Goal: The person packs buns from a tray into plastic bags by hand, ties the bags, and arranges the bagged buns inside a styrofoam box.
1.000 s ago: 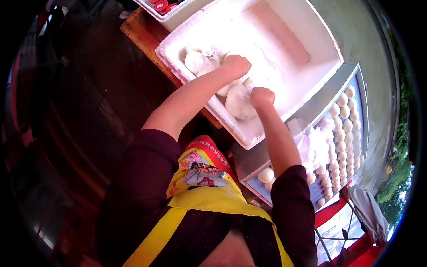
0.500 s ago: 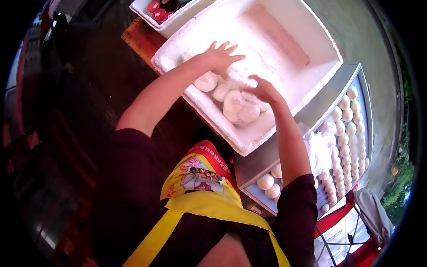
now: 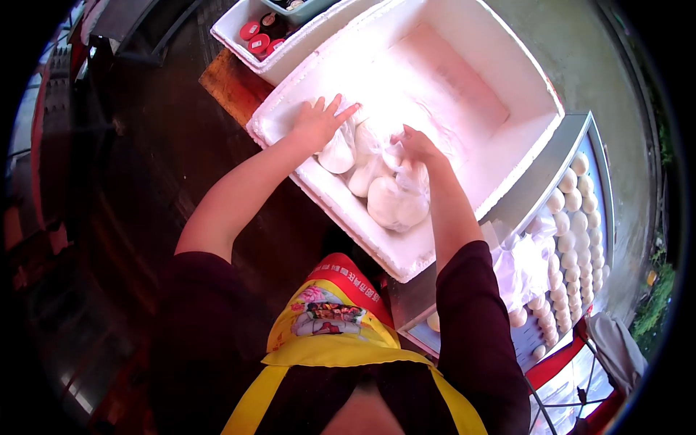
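A white foam box (image 3: 500,181) holds several clear plastic bags with round white dough balls, gathered at its near left corner. My right hand (image 3: 417,145) is closed in a pinch on the bunched top of one plastic bag (image 3: 397,203), whose pale dough bulges below the fingers. Spread fingers show on my left hand (image 3: 317,125), which rests against another bagged dough ball (image 3: 336,154) by the box's left wall. Between the two hands sits a further bag (image 3: 362,174), partly covered by its neighbours. Bright glare washes out the middle of the box.
A tray of dough balls (image 3: 573,239) in rows stands at the right, with a bundle of white plastic bags (image 3: 523,264) lying on it. A smaller foam box (image 3: 279,69) with red-lidded jars (image 3: 259,43) adjoins at the upper left. Beneath is a wooden board (image 3: 228,80).
My left hand has moved left and down onto a bag. My right hand has shifted slightly and pinches the bag's top, which now stands up. The camera view has tilted a little.
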Action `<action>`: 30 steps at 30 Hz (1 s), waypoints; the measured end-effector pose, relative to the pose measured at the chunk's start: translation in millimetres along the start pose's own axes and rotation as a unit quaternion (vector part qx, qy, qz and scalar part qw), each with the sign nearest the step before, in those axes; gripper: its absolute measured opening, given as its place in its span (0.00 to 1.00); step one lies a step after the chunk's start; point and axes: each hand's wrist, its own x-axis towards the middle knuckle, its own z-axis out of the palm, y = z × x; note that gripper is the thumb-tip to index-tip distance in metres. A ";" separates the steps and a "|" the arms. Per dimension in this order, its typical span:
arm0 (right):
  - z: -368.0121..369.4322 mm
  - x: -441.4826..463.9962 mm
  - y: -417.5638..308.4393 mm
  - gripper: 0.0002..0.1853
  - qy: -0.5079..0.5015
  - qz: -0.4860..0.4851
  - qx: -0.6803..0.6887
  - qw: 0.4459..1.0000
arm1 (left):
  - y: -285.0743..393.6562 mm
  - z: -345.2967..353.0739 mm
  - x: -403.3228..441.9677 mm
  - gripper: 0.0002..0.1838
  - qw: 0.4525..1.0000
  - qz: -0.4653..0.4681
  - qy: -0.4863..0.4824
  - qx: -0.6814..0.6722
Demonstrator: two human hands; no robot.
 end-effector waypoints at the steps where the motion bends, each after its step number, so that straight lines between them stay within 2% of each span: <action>1: 7.9 0.3 -0.5 0.43 0.030 -0.019 0.011 0.999 | 0.2 14.8 6.1 0.57 1.000 -0.005 0.012 0.006; 2: 13.0 -7.2 -1.7 0.44 0.058 -0.035 0.022 0.997 | 4.1 16.6 1.9 0.57 1.000 -0.009 0.021 0.010; 5: -7.7 -27.6 -12.4 0.45 0.146 -0.034 -0.242 0.959 | 5.2 -4.2 -22.0 0.55 1.000 -0.012 0.002 0.000; 6: -21.6 -12.4 -0.6 0.47 0.190 -0.089 -0.222 0.952 | 5.7 -18.2 -32.8 0.53 0.999 -0.013 0.006 -0.031; 7: -49.3 -30.4 -20.2 0.46 0.143 -0.142 -0.140 0.969 | 6.6 -33.5 -44.9 0.51 0.998 -0.014 0.010 -0.061; 8: -79.1 -67.4 -54.1 0.42 0.007 -0.161 -0.008 0.987 | 8.2 -43.3 -56.0 0.49 0.996 -0.013 0.013 -0.090; 9: -96.1 -123.7 -88.6 0.35 -0.119 -0.209 0.227 0.944 | 13.7 -46.4 -71.1 0.36 0.981 0.008 0.142 -0.131; 10: -113.7 -176.6 -113.0 0.26 -0.193 -0.370 0.351 0.838 | 24.8 -52.2 -82.7 0.32 0.955 0.032 0.201 -0.214; 12: -143.1 -273.5 -130.3 0.18 -0.079 -0.575 0.396 0.712 | 55.8 -63.8 -115.4 0.24 0.874 0.085 0.296 -0.376; 13: -163.4 -315.8 -118.3 0.12 -0.010 -0.630 0.374 0.680 | 85.0 -77.0 -137.9 0.12 0.837 0.103 0.301 -0.446; 14: -180.4 -359.3 -87.4 0.10 0.063 -0.673 0.346 0.650 | 117.3 -78.3 -159.1 0.10 0.822 0.122 0.276 -0.483; 15: -192.2 -402.5 -42.3 0.12 0.044 -0.672 0.309 0.671 | 151.9 -77.6 -179.5 0.08 0.805 0.143 0.251 -0.518; 17: -184.4 -483.8 45.7 0.13 0.127 -0.625 0.326 0.698 | 217.9 -69.1 -207.5 0.06 0.781 0.184 0.179 -0.570; 18: -153.1 -508.5 87.7 0.13 0.225 -0.574 0.377 0.691 | 248.9 -53.1 -209.4 0.05 0.773 0.201 0.132 -0.588; 21: -49.7 -571.1 208.5 0.13 0.321 -0.447 0.501 0.668 | 353.4 -41.9 -222.5 0.06 0.771 0.337 0.161 -0.516; 22: -5.5 -603.2 243.7 0.16 0.434 -0.274 0.576 0.637 | 395.6 -43.7 -226.8 0.06 0.772 0.364 0.159 -0.495; 23: 41.0 -613.3 292.6 0.16 0.394 -0.263 0.610 0.635 | 430.1 -47.2 -226.5 0.06 0.765 0.380 0.173 -0.491; 24: 91.9 -627.4 334.7 0.13 0.406 -0.216 0.623 0.632 | 466.4 -53.1 -224.8 0.06 0.757 0.396 0.188 -0.484; 26: 173.9 -658.2 374.6 0.14 0.414 -0.034 0.676 0.608 | 531.9 -64.4 -205.5 0.08 0.750 0.367 0.238 -0.496; 27: 206.7 -678.3 383.6 0.13 0.402 -0.001 0.715 0.572 | 562.6 -67.1 -187.1 0.10 0.768 0.353 0.252 -0.472; 28: 242.9 -689.0 404.1 0.13 0.411 -0.007 0.708 0.574 | 591.4 -69.0 -164.9 0.13 0.784 0.339 0.268 -0.446; 30: 273.0 -719.7 406.3 0.12 0.399 0.029 0.733 0.549 | 631.0 -66.7 -126.6 0.16 0.787 0.315 0.365 -0.385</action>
